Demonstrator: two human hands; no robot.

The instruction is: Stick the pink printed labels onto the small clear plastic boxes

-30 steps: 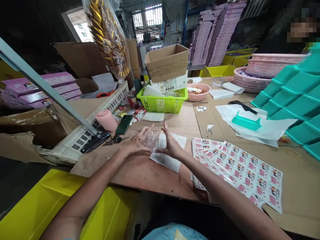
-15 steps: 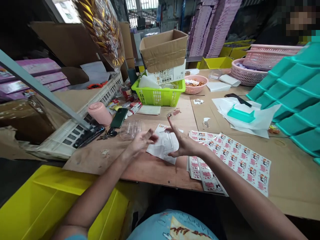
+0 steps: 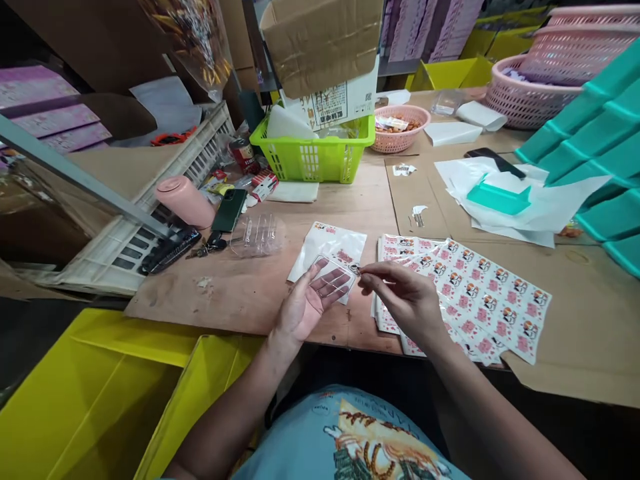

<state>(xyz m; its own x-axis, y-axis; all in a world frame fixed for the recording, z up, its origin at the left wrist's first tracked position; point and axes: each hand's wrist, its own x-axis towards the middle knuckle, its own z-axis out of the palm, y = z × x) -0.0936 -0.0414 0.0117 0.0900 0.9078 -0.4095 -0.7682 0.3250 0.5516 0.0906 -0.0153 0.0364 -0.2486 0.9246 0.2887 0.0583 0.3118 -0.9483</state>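
My left hand (image 3: 311, 301) lies palm up above the table edge, fingers stretched out, with a small clear plastic case (image 3: 331, 275) resting on them. My right hand (image 3: 404, 298) is just to its right, thumb and forefinger pinched on a tiny dark piece at the case's right corner. Under the hands lies a white bag (image 3: 329, 248) with a printed label. A stack of clear plastic cases (image 3: 257, 235) sits on the wood to the left. Sheets of pink-and-white stickers (image 3: 465, 293) fan out to the right.
A green basket (image 3: 315, 155) under a cardboard box (image 3: 320, 40) stands at the back. A pink cup (image 3: 185, 200), phone (image 3: 229, 210) and keys (image 3: 203, 248) lie left. Yellow bins (image 3: 100, 393) sit below the table edge. Teal trays (image 3: 595, 147) and pink baskets (image 3: 530, 100) fill the right.
Both hands drew back toward me from the clear stack. My left hand turned palm up with one clear case on it, and my right hand closed into a pinch at its corner. The camera tilted down.
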